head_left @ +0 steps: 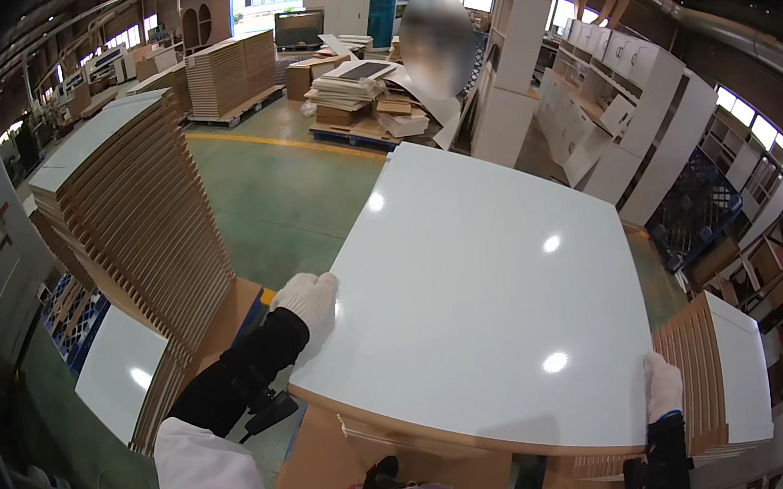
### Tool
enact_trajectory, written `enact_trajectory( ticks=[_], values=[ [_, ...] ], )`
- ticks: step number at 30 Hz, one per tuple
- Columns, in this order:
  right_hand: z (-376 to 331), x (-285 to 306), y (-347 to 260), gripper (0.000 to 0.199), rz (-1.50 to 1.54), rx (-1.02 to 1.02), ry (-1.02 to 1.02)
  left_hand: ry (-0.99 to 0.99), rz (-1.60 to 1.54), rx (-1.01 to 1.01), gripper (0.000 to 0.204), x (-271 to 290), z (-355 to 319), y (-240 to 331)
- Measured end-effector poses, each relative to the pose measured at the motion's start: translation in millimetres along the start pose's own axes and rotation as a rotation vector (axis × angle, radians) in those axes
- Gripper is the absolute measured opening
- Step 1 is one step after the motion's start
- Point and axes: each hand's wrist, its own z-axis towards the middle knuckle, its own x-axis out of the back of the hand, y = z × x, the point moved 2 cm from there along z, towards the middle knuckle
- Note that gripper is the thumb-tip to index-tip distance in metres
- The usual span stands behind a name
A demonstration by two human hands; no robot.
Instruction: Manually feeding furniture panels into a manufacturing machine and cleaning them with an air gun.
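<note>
A large glossy white panel with a brown lower edge spreads out in front of me, with lamp reflections on its face. In a white glove, my left hand is closed on its left edge, with the fingertips toward the far side. My right hand, also gloved, grips the near right edge, and part of it is hidden. Brown cardboard shows below the panel's near edge. What bears the panel's weight from beneath cannot be seen.
A tall stack of brown-edged white panels stands close on my left, another stack on my right. Ahead are a palletised stack, piled offcuts and white cabinets. A blurred oval hides part of the background.
</note>
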Motion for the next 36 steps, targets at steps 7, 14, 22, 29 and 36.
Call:
enact_trajectory(
  ticks=[7, 14, 22, 29, 36],
  values=[
    [43, -48, -23, 0.036, -0.199, 0.03, -0.088, 0.075, 0.31, -0.277, 0.05, -9, 51, 0],
    [74, -69, -25, 0.026, -0.696, 0.354, -0.136, 0.072, -0.005, 0.096, 0.055, -24, 68, 4],
    [83, -63, -2, 0.03, -0.844, 0.409, -0.158, 0.056, 0.106, 0.079, 0.059, -32, 79, -1],
    [113, -56, 5, 0.059, -0.894, 0.535, -0.195, 0.143, 0.269, -0.041, 0.058, -35, 94, 17],
    [82, -39, -27, 0.054, -0.774, 0.304, -0.194, 0.164, 0.599, -0.135, 0.055, -32, 102, 26]
  ],
)
